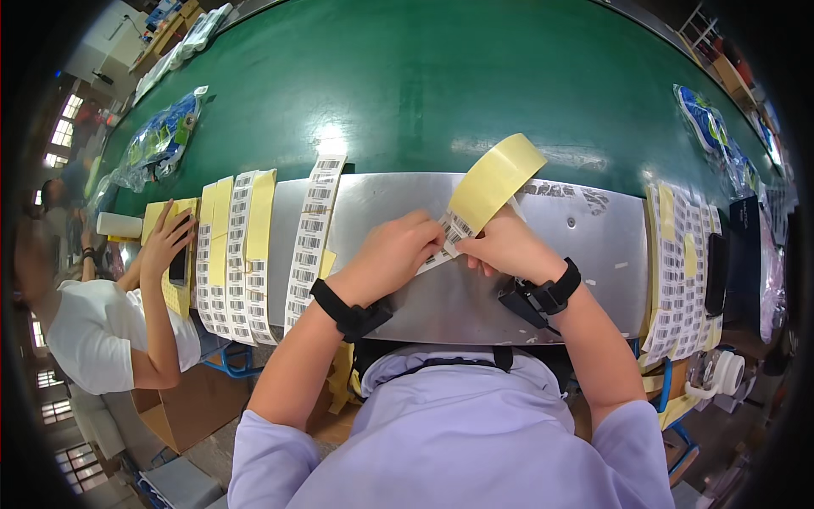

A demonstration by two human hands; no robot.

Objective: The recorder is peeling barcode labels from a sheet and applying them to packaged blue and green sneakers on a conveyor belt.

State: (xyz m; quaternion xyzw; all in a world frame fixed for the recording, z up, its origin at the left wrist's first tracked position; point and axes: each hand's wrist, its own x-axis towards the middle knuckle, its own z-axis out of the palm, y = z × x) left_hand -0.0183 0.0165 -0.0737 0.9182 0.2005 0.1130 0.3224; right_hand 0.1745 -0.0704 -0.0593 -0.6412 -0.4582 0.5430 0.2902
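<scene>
A strip of barcode labels on yellow backing paper (496,176) loops up over the metal tabletop in front of me, its yellow back outward and its printed face showing between my hands. My left hand (397,250) is closed, with thumb and fingers pinching the printed part of the strip. My right hand (507,246) is closed on the strip just right of it, thumb on top and fingers curled beneath. Left of my left hand lies another long barcode label strip (312,229), flat and apart from it.
Several label strips (237,254) lie at the left, more label strips (677,263) at the right. Beyond the metal surface (585,254) runs a green belt (365,85) with bagged blue shoes (165,136) at its left. A co-worker's hand (165,246) rests by a black phone (179,265).
</scene>
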